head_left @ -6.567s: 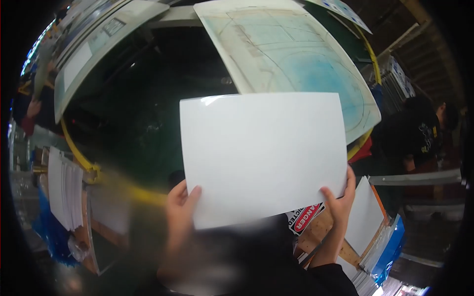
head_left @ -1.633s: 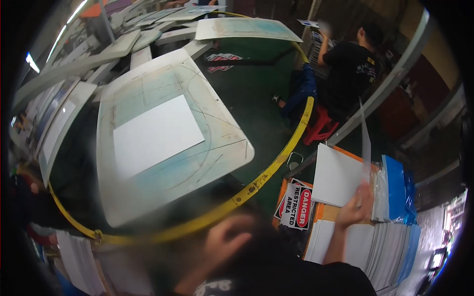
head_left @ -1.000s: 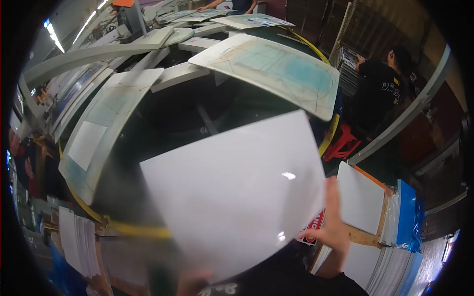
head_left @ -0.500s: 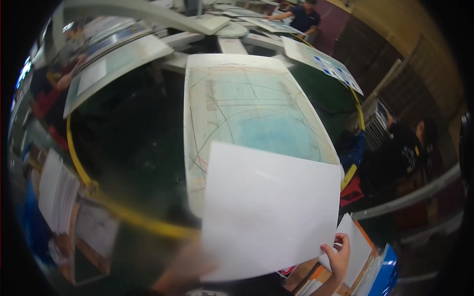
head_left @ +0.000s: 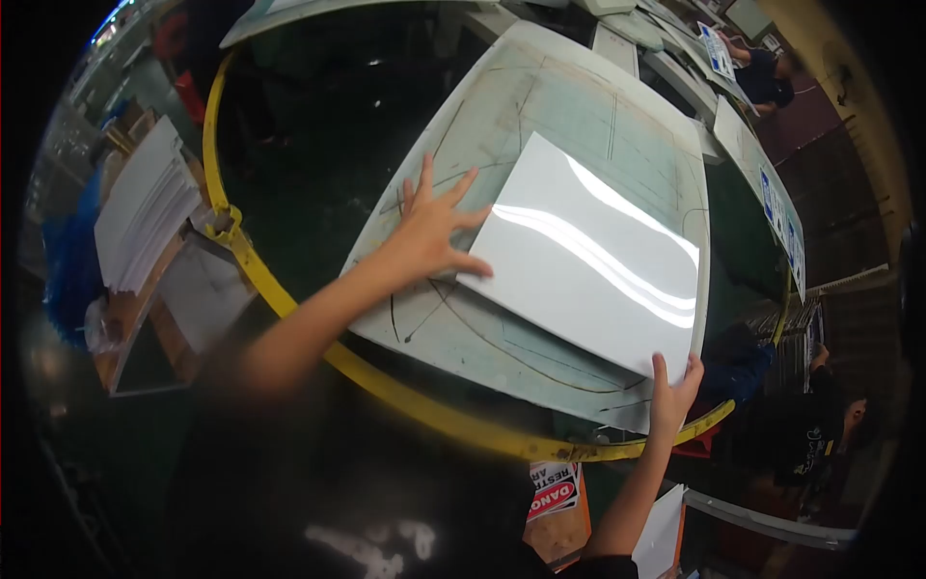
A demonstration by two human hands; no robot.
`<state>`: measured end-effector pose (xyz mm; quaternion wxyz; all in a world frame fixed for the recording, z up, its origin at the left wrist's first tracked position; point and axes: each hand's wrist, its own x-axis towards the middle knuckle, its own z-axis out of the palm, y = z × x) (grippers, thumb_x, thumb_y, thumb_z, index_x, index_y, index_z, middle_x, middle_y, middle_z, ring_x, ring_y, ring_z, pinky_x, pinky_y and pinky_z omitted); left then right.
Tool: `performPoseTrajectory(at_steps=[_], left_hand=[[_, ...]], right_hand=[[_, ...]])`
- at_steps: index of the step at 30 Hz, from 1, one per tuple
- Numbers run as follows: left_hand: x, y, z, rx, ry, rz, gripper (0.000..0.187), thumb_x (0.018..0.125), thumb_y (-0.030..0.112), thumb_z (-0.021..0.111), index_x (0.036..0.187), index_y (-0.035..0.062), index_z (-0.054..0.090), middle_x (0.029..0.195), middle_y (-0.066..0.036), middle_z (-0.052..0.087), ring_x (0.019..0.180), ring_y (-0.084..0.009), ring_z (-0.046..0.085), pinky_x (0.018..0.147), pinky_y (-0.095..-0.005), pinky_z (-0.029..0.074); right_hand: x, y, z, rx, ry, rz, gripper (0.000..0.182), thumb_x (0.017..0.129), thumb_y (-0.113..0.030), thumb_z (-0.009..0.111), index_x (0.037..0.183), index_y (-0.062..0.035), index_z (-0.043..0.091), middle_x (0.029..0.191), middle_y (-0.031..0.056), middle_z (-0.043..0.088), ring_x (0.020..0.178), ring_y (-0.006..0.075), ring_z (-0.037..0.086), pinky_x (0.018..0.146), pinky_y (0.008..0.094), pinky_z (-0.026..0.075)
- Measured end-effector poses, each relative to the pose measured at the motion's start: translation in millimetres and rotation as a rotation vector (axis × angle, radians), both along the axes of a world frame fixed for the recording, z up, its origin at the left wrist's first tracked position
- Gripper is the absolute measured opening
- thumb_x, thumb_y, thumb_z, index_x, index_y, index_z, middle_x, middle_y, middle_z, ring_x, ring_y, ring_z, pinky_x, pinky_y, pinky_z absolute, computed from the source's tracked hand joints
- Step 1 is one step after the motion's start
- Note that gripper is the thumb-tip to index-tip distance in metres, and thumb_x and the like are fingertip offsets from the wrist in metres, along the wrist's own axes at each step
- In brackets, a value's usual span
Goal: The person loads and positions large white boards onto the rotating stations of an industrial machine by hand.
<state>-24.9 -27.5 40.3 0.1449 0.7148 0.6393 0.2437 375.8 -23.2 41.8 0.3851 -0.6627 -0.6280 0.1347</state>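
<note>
A glossy white sheet (head_left: 588, 261) lies over the pale, line-marked platen (head_left: 463, 338), its near edge slightly raised with a shadow beneath. My left hand (head_left: 434, 227) is spread over the platen, with thumb and fingertips at the sheet's left edge. At the near right corner, my right hand (head_left: 673, 391) holds the sheet between thumb and fingers. Two bright bands of reflected light cross its surface.
A yellow rail (head_left: 405, 400) curves around the platen's near side. Stacked white sheets (head_left: 145, 217) stand at left. A neighbouring platen with blue-printed sheets (head_left: 772, 207) is at right. A co-worker in black (head_left: 805, 425) is at right, another person (head_left: 762, 77) farther back.
The white sheet has moved forward from in front of my body onto the platen. My left hand has come up to its left edge with fingers spread. The view has turned.
</note>
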Motion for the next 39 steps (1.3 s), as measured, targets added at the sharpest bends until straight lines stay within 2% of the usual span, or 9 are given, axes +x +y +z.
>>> performPoseTrajectory(at_steps=[4, 7, 19, 28, 30, 39], left_hand=[[-6.0, 26.0, -18.9, 0.098, 0.059, 0.043, 0.078, 0.054, 0.061, 0.073, 0.117, 0.0169, 0.062, 0.149, -0.01, 0.017, 0.132, -0.0475, -0.015, 0.101, -0.0654, -0.004], [-11.0, 31.0, -24.9, 0.129, 0.085, 0.089, 0.08, 0.053, 0.065, 0.07, 0.117, 0.0175, 0.062, 0.149, -0.014, 0.015, 0.131, -0.05, -0.015, 0.097, -0.0701, -0.006], [-7.9, 30.4, -23.4, 0.125, 0.188, 0.082, 0.073, 0.051, 0.06, 0.073, 0.11, 0.018, 0.066, 0.15, -0.011, 0.01, 0.131, -0.0493, -0.015, 0.092, -0.0739, -0.009], [-12.9, 31.3, -26.4, 0.169, 0.167, 0.041, 0.071, 0.052, 0.06, 0.072, 0.109, 0.0169, 0.067, 0.15, -0.01, 0.01, 0.131, -0.049, -0.014, 0.095, -0.0712, -0.008], [-13.6, 31.6, -24.7, 0.18, 0.2, 0.032, 0.071, 0.053, 0.061, 0.072, 0.108, 0.0166, 0.067, 0.15, -0.01, 0.011, 0.131, -0.0489, -0.013, 0.096, -0.071, -0.007], [-10.0, 29.2, -24.9, 0.258, 0.294, 0.064, 0.069, 0.057, 0.061, 0.068, 0.109, 0.0158, 0.066, 0.149, -0.01, 0.013, 0.133, -0.0459, -0.008, 0.098, -0.0685, -0.006]], right_hand=[[-18.2, 36.8, -2.6, 0.068, 0.012, -0.046, 0.065, 0.071, -0.024, 0.076, 0.116, 0.0077, 0.041, 0.112, 0.022, 0.051, 0.108, 0.029, 0.049, 0.094, 0.034, 0.037], [-27.7, 50.6, -6.2, 0.104, -0.005, -0.044, 0.066, 0.071, -0.023, 0.076, 0.117, 0.0075, 0.04, 0.113, 0.0231, 0.051, 0.108, 0.0301, 0.049, 0.094, 0.0342, 0.037], [-18.3, 58.5, -19.1, 0.037, -0.036, -0.052, 0.068, 0.068, -0.027, 0.077, 0.116, 0.0073, 0.042, 0.112, 0.0233, 0.053, 0.105, 0.0307, 0.052, 0.093, 0.0347, 0.038], [-27.9, 53.5, -17.6, -0.001, -0.072, -0.074, 0.067, 0.067, -0.029, 0.077, 0.114, 0.0063, 0.045, 0.108, 0.0239, 0.055, 0.101, 0.0323, 0.054, 0.089, 0.035, 0.04], [-27.1, 53.1, -16.7, -0.03, -0.141, -0.099, 0.067, 0.066, -0.03, 0.077, 0.113, 0.006, 0.045, 0.107, 0.0242, 0.055, 0.101, 0.0338, 0.054, 0.089, 0.0357, 0.041], [-33.2, 47.2, -11.9, -0.075, -0.162, -0.144, 0.069, 0.064, -0.033, 0.077, 0.113, 0.005, 0.046, 0.106, 0.0243, 0.056, 0.1, 0.0359, 0.055, 0.088, 0.0378, 0.041]])
